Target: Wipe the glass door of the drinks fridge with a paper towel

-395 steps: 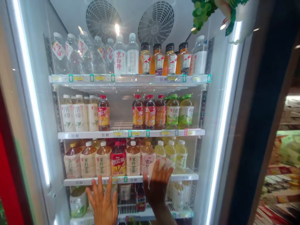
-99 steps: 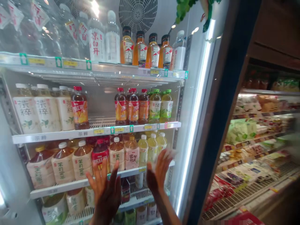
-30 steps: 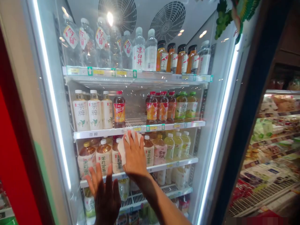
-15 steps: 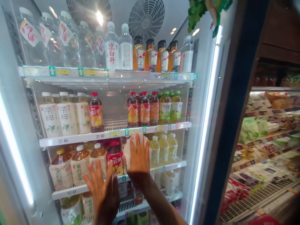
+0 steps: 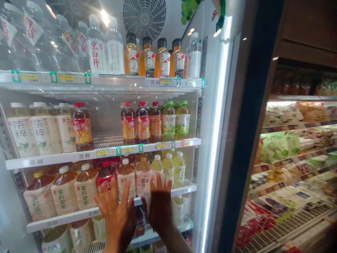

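In the lower middle of the head view, my left hand [image 5: 116,207] is raised with its fingers spread, in front of a red-labelled tea bottle [image 5: 106,177]. Beside it on the right, my right hand [image 5: 159,205] is held up flat, its fingers stretched and its back in shadow. Behind its fingertips are a pink-labelled bottle [image 5: 143,175] and pale green drink bottles [image 5: 168,167]. A pale patch [image 5: 150,196] shows next to the right thumb; whether it is cloth cannot be made out. Neither hand grips a bottle. Light reflections suggest glass before the shelves.
Clear water bottles [image 5: 97,49] and amber bottles [image 5: 147,58] fill the top shelf. Below stand white-labelled tea bottles [image 5: 19,131] and green tea bottles [image 5: 169,121]. A dark door frame [image 5: 249,126] rises at right, beyond it a chiller of packaged food [image 5: 279,144].
The view has shifted right, so the shelves appear further left. My right hand has come down from the shelf edge, and the white sheet-like thing under it no longer shows plainly. My left hand stays spread.
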The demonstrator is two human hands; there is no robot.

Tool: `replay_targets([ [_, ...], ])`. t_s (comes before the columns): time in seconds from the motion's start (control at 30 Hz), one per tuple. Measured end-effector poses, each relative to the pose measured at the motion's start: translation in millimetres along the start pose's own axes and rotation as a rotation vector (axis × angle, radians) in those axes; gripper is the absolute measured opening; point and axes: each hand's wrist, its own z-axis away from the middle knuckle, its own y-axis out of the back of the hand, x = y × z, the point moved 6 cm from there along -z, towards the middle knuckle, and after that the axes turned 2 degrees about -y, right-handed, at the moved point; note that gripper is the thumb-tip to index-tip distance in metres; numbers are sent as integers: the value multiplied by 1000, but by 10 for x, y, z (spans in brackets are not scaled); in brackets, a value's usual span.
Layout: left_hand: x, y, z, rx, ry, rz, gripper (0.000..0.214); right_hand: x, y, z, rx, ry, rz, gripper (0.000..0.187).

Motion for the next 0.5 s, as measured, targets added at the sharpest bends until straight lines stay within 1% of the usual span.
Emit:
replay_targets([
  [0.03,20,-19,-9,7,-1,-8,88,70,18,36,-2,11,5,79],
  [0.07,35,-37,-17,14,1,-14,88,157,55,0,10,3,9,79],
  [0.17,68,-75,-22,28,13,-16,87,434,205,-354,54,-86,-4,81],
  [0.2,74,-80,-14,29,19,-16,87,494,241,-436,65,-116,-11,82],
  [0.23,74,-82,1,26,23,-17,86,524,254,-442,66,-137,-18,82],
  [0.27,67,-79,20,21,26,-18,86,520,243,-361,56,-146,-26,81],
  [0.3,50,-73,42,14,30,-18,86,489,210,-199,40,-145,-31,80],
  [0.33,23,-63,64,7,35,-20,86,449,160,16,20,-145,-28,79],
  [0.4,-54,-31,93,2,45,-24,85,340,48,421,-9,-73,-29,79],
  [0.43,-98,-10,94,5,50,-28,84,316,14,521,-5,-43,-16,80],
  [0.47,-142,15,83,11,54,-33,84,322,5,514,7,-29,-4,81],
  [0.5,-181,43,60,20,54,-38,84,358,30,395,32,-38,0,81],
])
